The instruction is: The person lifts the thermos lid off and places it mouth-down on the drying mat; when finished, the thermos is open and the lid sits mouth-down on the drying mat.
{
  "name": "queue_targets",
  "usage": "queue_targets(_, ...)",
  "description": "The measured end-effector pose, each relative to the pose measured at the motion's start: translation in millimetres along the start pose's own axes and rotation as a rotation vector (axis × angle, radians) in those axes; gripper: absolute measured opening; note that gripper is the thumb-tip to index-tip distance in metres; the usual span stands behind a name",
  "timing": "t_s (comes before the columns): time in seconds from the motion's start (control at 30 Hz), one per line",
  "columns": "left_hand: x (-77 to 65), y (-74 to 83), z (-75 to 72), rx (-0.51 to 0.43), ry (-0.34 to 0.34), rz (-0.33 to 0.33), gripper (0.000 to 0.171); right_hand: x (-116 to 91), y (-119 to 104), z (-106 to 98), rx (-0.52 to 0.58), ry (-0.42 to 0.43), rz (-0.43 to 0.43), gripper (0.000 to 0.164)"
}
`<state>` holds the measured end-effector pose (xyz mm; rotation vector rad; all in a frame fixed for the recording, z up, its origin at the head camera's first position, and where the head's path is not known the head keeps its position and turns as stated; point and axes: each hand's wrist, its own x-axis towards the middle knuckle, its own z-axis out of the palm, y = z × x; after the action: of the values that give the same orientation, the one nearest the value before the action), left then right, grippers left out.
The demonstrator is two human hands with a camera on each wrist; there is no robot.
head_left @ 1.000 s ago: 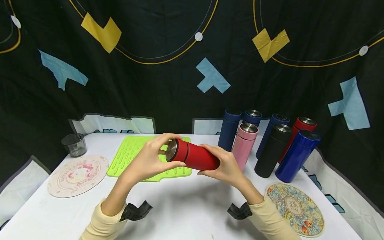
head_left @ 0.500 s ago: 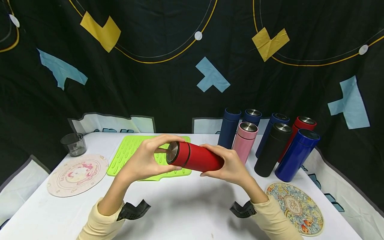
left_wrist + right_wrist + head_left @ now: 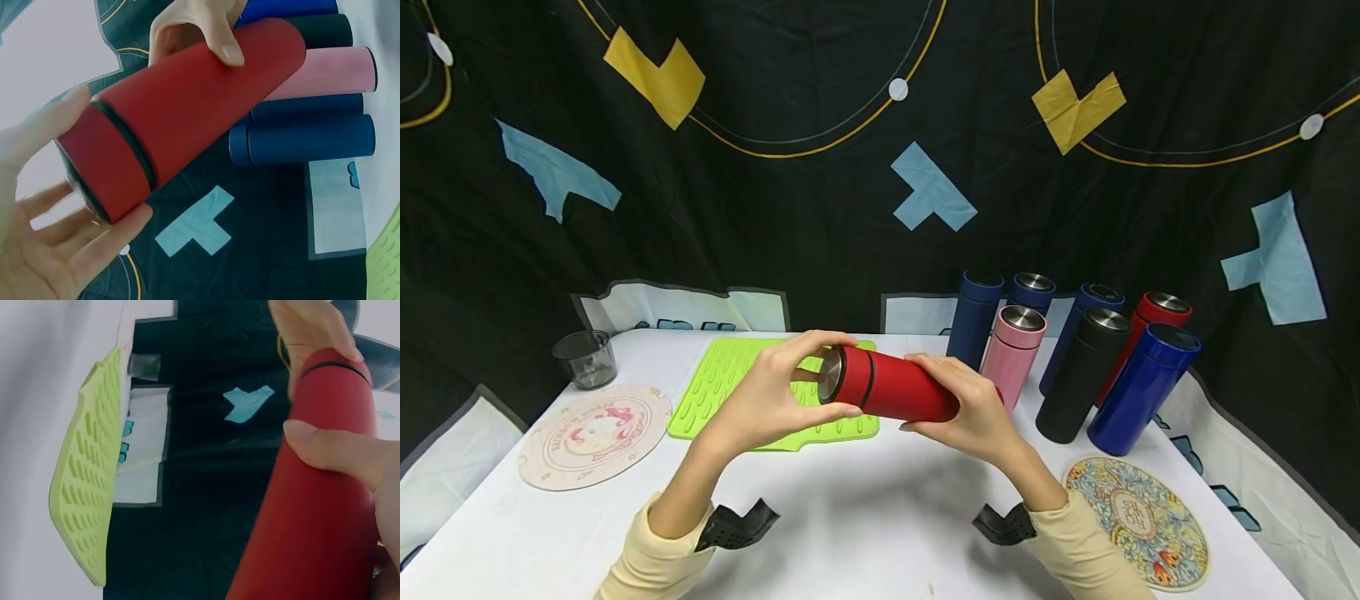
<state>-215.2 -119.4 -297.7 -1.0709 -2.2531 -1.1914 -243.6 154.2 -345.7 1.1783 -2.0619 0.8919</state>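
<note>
The red bottle (image 3: 906, 388) was tilted over the counter (image 3: 865, 542), our left hand (image 3: 767, 402) and right hand (image 3: 973, 408) holding it with curled fingers; too loose, we might have dropped it.

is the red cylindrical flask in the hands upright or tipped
Tipped: the red cylindrical flask is held nearly sideways, its silver-topped lid at the left hand and its body in the right hand.

A white table (image 3: 865, 550), laid on both sides
A cup (image 3: 585, 362), pink mat (image 3: 597, 437) and green mat (image 3: 726, 371) are set left; seven bottles (image 3: 1082, 383) and a flowered mat (image 3: 1138, 525), right.
</note>
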Motion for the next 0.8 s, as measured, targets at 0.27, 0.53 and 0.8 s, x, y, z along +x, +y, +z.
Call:
queue_targets(0.27, 1.7, -2.7, -2.5, -0.058, -0.094, 0.147, 0.066, -1.8, 4.3, -4.8, 0.136, -0.085, 0.078, 0.074)
queue_targets(0.53, 1.7, -3.7, -3.3, -0.057, -0.073, 0.137, 0.064, -2.1, 1.7, -4.1, 0.096, -0.083, 0.081, 0.076)
queue_targets(0.8, -0.8, -2.6, -0.4, -0.045, 0.018, -0.045, 0.059, -1.2, -0.7, 0.6, -0.03, -0.002, -0.013, 0.079)
